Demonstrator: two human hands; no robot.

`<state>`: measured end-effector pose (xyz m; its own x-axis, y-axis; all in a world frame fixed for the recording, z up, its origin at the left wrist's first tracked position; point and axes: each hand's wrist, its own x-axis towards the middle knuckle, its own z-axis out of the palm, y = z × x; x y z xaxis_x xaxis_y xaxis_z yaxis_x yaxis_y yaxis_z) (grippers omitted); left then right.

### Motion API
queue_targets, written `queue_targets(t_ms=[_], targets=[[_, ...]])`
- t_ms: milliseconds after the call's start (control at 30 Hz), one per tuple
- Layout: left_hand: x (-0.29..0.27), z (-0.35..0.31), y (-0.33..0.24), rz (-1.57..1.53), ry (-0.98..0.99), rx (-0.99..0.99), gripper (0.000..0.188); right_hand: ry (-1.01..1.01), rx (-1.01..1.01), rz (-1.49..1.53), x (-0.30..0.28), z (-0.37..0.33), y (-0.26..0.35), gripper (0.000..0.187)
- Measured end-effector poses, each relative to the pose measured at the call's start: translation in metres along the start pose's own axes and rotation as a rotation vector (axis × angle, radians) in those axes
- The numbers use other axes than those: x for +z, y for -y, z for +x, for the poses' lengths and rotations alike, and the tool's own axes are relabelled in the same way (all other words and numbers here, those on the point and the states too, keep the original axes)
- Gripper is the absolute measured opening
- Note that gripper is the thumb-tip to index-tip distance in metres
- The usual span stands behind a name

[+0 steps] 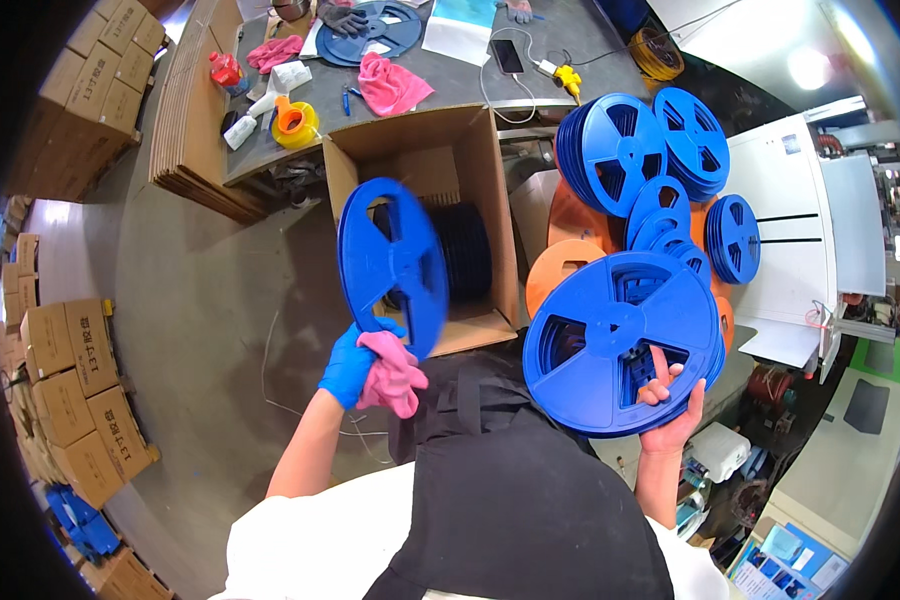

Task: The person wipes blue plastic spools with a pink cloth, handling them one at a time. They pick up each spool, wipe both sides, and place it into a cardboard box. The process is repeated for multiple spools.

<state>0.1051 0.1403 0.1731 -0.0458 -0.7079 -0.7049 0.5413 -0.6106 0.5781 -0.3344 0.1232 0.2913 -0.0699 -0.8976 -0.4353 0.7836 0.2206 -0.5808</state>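
My left hand [346,370], in a blue glove, is closed on the lower rim of a blue plastic reel [406,262] and on a pink cloth [394,378]. That reel is tilted and slightly blurred, in front of an open cardboard box [504,240]. Inside the box, a row of dark reels [467,252] stands on edge, partly hidden by the held reel. My bare right hand [670,412] grips another blue reel [610,322] at its lower right, fingers through a cut-out. More reel edges show behind its rim; whether they are held too, I cannot tell.
Right of the box, stacked blue reels [625,150] rest by orange reels [560,275]. A grey workbench [440,85] beyond carries a pink rag [390,85], a phone [507,57] and a yellow tape roll [293,124]. Folded cardboard [195,120] leans at its left; stacked cartons [90,390] stand far left.
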Motion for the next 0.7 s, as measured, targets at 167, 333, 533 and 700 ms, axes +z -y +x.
queue_targets(t_ms=[167, 333, 533, 700], targets=[[-0.063, 0.085, 0.077, 0.705, -0.377, 0.226, 0.024, 0.003, -0.002, -0.025, 0.002, -0.001, -0.004, 0.044], [-0.099, 0.153, 0.109, 0.007, 0.168, -0.147, 0.023, 0.158, 0.016, 0.058, 0.002, -0.002, 0.001, 0.042], [0.014, 0.110, 0.038, -0.397, 0.212, 0.111, 0.036, 0.409, -0.045, 0.265, -0.005, -0.010, 0.021, 0.044], [0.112, 0.047, -0.047, -0.078, 0.282, 0.517, 0.043, 0.530, -0.063, 0.306, 0.007, -0.007, 0.017, 0.040]])
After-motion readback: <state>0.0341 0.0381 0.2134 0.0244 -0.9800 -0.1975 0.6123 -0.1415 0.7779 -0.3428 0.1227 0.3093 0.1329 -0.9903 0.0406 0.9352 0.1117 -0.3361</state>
